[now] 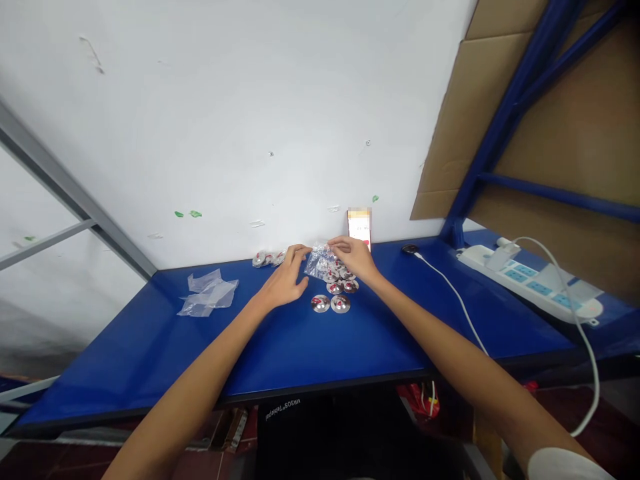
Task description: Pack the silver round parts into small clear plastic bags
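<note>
White sleeve cloth [565,465] is closest, low on the right, around one bare arm [450,340]. Farther out, between the two hands, is a thin clear bag [315,264] at the back of the blue table [390,340]. It lies just left of the right hand [354,257] and just right of the left hand [284,279]. The bag sits tilted and looks almost square, so I cannot pick out a long side. The right hand seems nearer: its thumb and fingers look pinched on the bag's top right corner. The left hand's thumb sticks out away from its bent fingers. Those fingertips are by the bag's left edge, but I cannot tell if they touch it.

Shiny round discs [341,304] with red bits sit close by, some in a heap beside the bag and two in front. I cannot tell if any are inside the bag. Behind the left hand are more discs in clear wrap [263,259]. Farther left, some see-through plastic sheets or bags [210,293] lie flat. A phone [360,225] stands behind the right hand. Off to the right are a white cord [465,313] and a long white plug strip [530,280].
</note>
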{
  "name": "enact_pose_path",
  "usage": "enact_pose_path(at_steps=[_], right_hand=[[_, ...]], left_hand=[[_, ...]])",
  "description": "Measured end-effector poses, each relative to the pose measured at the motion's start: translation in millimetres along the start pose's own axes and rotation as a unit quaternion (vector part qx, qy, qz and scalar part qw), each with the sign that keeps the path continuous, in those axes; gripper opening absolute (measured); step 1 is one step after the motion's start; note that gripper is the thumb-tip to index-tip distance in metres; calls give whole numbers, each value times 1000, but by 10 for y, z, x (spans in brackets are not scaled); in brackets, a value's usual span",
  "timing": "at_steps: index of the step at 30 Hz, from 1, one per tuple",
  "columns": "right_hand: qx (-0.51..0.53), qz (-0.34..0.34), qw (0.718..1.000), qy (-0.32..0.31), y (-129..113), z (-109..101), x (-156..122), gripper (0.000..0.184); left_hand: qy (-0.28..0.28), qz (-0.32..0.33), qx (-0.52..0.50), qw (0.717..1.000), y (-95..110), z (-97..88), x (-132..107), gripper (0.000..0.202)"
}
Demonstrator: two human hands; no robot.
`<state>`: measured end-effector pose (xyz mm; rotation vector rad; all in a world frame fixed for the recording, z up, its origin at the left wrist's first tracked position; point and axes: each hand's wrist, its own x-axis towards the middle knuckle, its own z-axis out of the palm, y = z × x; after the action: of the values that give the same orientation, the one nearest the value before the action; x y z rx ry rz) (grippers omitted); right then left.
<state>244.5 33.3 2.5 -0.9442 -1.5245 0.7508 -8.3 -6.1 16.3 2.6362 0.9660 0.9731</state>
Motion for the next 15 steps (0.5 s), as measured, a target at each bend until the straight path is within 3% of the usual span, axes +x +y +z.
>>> enact_pose_path(at_steps=[3, 6, 10, 12, 15], right_hand=[[-13, -31, 999, 30, 15, -86, 54, 22], [-136, -86, 985, 62, -55, -208, 73, 26], [-335, -128, 932, 42, -122, -262, 33, 29], [-365, -140, 920, 18, -120, -224, -4, 29], [-351, -151, 924, -17, -111, -144, -59, 28]], left_hand=[[-24, -30, 10, 999, -1, -12, 1, 64], [-97, -28, 21, 995, -4, -21, 3, 36], [-153, -32, 19, 988, 32, -13, -8, 41], [-186, -29, 2, 982, 50, -9, -13, 45], [-226, -22, -22, 974, 36, -3, -6, 40]])
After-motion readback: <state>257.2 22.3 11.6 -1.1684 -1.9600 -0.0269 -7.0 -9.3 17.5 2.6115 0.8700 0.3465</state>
